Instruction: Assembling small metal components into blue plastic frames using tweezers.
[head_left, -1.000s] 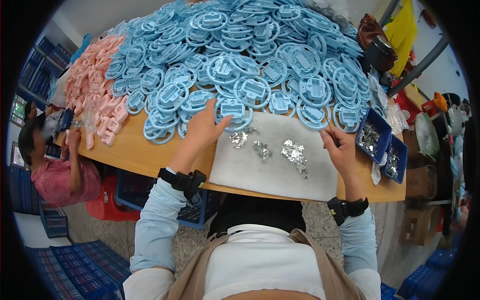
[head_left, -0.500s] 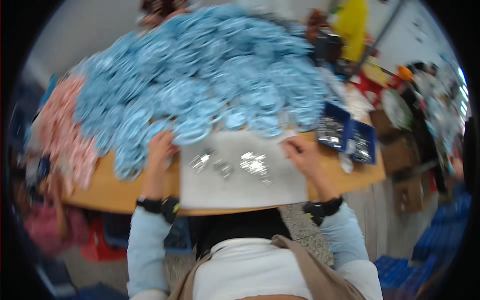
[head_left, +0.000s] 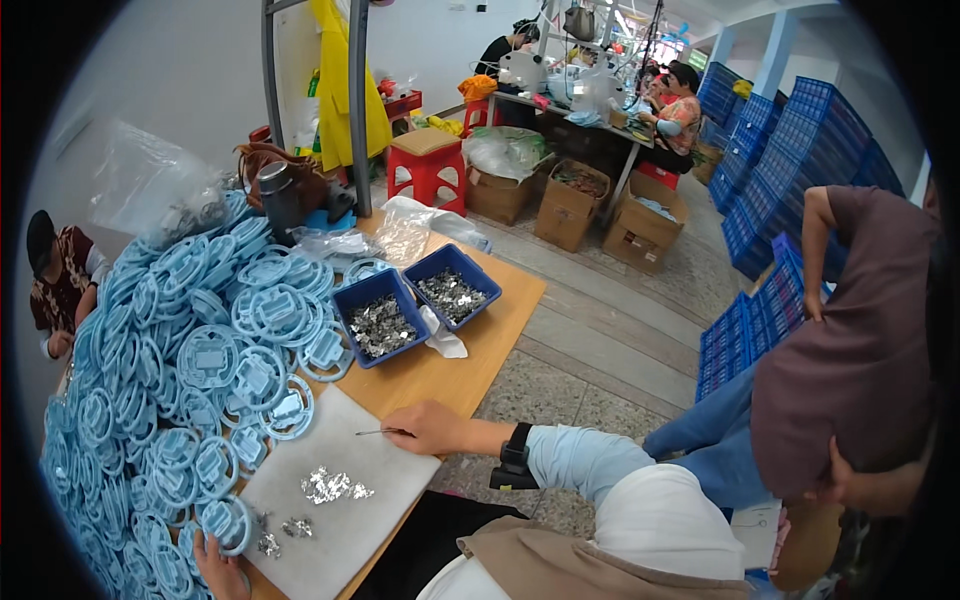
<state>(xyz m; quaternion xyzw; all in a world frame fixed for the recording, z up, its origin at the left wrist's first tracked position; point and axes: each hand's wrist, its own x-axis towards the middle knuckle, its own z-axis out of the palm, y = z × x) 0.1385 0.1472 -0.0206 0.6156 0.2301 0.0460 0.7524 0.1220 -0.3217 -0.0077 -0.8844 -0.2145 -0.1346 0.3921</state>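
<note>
Left hand (head_left: 221, 574), grip unclear, touches a round light-blue plastic frame (head_left: 222, 518) at lower left, likely light, stiff, best held by its rim; right hand (head_left: 428, 428) pinches a slim metallic tool (head_left: 373, 431).

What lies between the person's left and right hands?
In the head view, heaps of shiny pieces lie on the pale mat between the left hand and the right hand.
</note>
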